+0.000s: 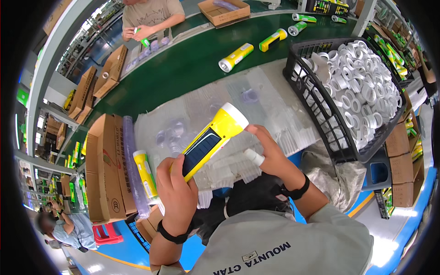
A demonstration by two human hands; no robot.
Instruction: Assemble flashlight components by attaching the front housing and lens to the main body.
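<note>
Fingers of left hand (176,188) clamped around yellow flashlight (211,140); right hand (270,153) fingertips pinching its head, white ring (253,156) tucked underneath. Best kept steady, aligned.

A long green belt (183,68) runs across the room — brown cardboard boxes (107,165) stand along its sides. A black crate (316,105) sits full of white rings. The floor (123,250) is blue with a yellow line — bright light shines on it.
</note>
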